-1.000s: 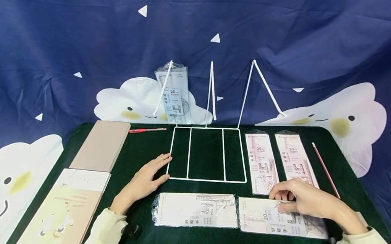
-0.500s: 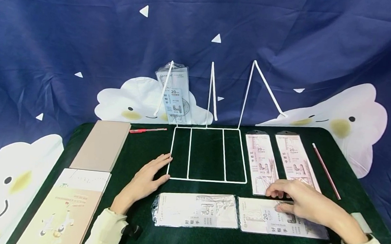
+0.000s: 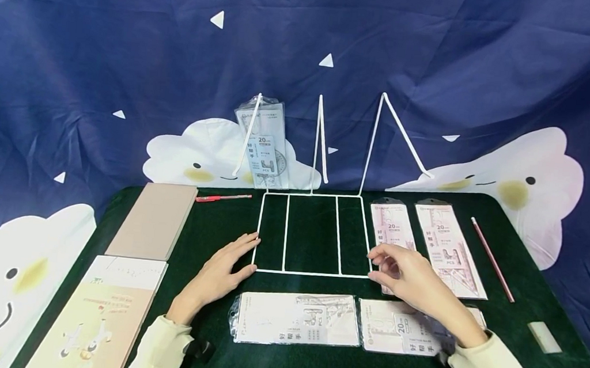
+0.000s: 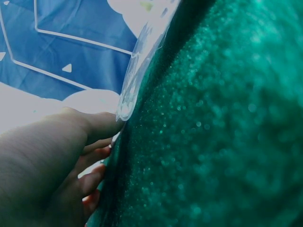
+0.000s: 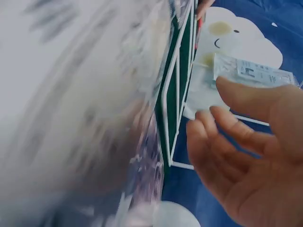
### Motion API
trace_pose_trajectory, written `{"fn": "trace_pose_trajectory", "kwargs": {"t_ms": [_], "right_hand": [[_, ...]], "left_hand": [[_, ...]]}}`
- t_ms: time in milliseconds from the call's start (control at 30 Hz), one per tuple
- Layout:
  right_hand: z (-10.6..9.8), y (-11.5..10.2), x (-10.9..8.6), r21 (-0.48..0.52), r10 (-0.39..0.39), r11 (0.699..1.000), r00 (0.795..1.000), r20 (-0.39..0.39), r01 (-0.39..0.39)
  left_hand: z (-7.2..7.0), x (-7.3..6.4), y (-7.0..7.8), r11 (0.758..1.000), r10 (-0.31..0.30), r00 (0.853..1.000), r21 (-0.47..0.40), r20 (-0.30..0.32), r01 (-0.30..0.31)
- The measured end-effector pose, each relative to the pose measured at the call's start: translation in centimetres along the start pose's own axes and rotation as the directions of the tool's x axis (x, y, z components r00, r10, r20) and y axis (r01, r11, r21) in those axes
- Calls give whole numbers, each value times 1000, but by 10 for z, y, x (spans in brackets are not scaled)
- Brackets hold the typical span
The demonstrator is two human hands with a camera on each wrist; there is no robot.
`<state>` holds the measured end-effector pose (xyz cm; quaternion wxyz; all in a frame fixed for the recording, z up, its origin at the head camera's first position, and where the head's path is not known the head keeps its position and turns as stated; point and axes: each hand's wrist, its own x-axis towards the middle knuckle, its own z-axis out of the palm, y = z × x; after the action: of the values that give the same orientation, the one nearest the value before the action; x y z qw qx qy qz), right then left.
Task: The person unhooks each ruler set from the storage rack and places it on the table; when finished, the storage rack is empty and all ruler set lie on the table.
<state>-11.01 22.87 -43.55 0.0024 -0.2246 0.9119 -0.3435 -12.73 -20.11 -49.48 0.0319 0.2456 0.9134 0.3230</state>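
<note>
A white wire rack (image 3: 311,274) with upright hooks stands mid-table. My left hand (image 3: 218,268) rests flat beside its left edge, fingertips touching the wire. My right hand (image 3: 407,274) hovers at the rack's right front corner with fingers loosely bent and nothing held. It partly covers a pink ruler set packet (image 3: 392,220); another pink ruler set packet (image 3: 443,242) lies to its right. In front lie two more packets, the left ruler packet (image 3: 284,324) and the right ruler packet (image 3: 382,326), the latter partly under my right forearm. A blue ruler set packet (image 3: 263,152) hangs on the rack's left hook.
At the left lie a plain beige notebook (image 3: 152,219) and a printed notebook (image 3: 103,307). A red pen (image 3: 223,197) lies behind them. To the right are a pink pencil (image 3: 494,263) and a white eraser (image 3: 544,337). A blue cloud-patterned cloth (image 3: 307,35) hangs behind the table.
My right hand has moved left, from above the right front packet to the rack's right corner, uncovering the eraser and the far-right pink packet. The left hand has stayed in place.
</note>
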Motion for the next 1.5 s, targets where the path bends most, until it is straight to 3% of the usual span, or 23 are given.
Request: {"fn": "trace_pose_trajectory", "kwargs": {"t_ms": [167, 300, 467, 767, 1100, 1300, 1400, 1500], "right_hand": [[10, 0, 11, 38, 96, 995, 995, -16, -96], [16, 6, 11, 18, 131, 991, 991, -35, -130], [20, 12, 7, -22, 138, 990, 988, -74, -140], [26, 16, 7, -35, 144, 989, 987, -65, -146], [30, 23, 6, -66, 148, 985, 980, -131, -158], [29, 23, 6, -47, 173, 983, 979, -112, -179], [30, 22, 7, -33, 180, 982, 978, -106, -185], [30, 21, 9, -34, 174, 983, 979, -108, -179]], "left_hand": [[1, 1, 0, 1000, 3, 1000, 4, 1, -3], [1, 2, 1, 1000, 7, 1000, 6, 6, -7], [0, 1, 0, 1000, 4, 1000, 4, 2, -4], [0, -1, -1, 1000, 0, 1000, 2, -4, 0], [2, 4, 2, 1000, 16, 1000, 25, 2, -16], [-5, 8, 5, 1000, 8, 1000, 19, 23, -9], [-12, 13, 6, 1000, 1, 1000, 29, 1, -1], [-22, 25, 6, 999, 23, 997, 30, -70, -21]]}}
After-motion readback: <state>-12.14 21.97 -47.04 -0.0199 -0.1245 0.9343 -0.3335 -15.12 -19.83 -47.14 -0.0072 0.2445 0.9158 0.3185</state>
